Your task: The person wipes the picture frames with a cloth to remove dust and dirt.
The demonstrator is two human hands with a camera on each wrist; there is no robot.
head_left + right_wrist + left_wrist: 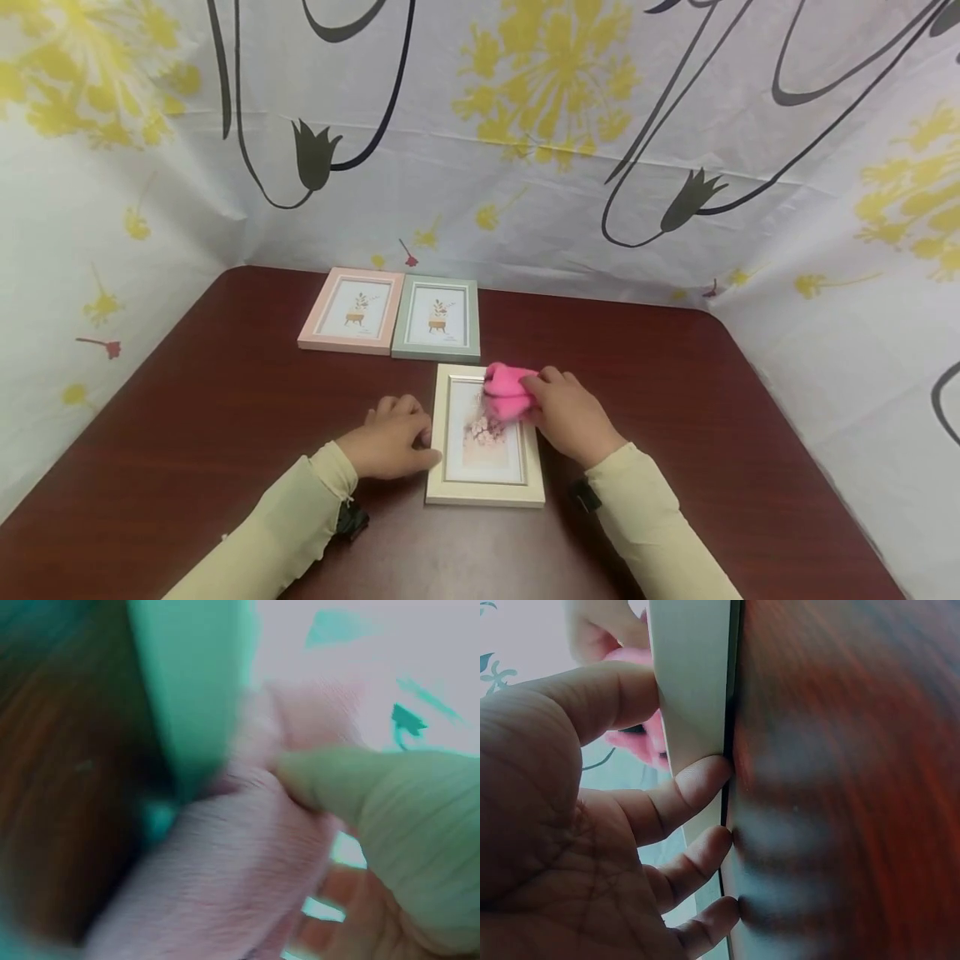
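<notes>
Dark red-brown wood-grain table [637,375] — on it: rectangular pink picture frame [352,310] just beside rectangular pale-green picture frame [437,318], far side — rectangular cream picture frame [483,460] nearer.

No writing can be read (the framed prints [482,457] included).

Fuzzy cloth [510,393] — glossy, wood-grained table [600,350].
</notes>
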